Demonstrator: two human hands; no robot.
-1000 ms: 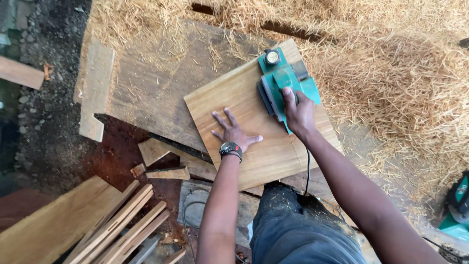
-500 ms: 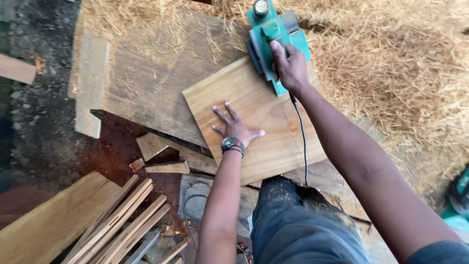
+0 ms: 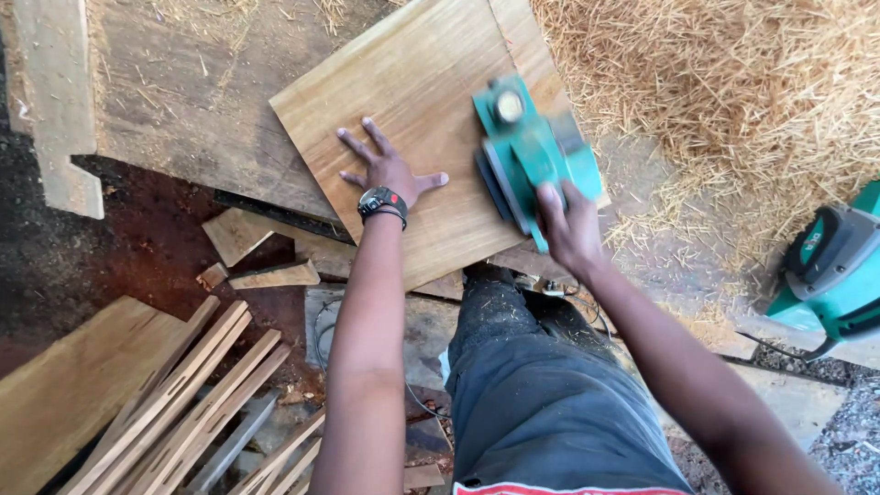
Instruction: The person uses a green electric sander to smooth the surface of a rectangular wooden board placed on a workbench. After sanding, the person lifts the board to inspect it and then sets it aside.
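Honestly, risk: right hand [image 3: 568, 225] clamped on green electric hand planer [image 3: 532, 156], left hand [image 3: 390, 170] splayed flat on pale square wooden board [image 3: 412, 82], w/ fingers near; board could slip.

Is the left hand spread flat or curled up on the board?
Spread flat. The left hand lies palm down on the board, its digits splayed apart and nothing held, beside the green planer.

Single head-worn view, looking steeply down, close over the board [image 3: 412, 110], hands in frame
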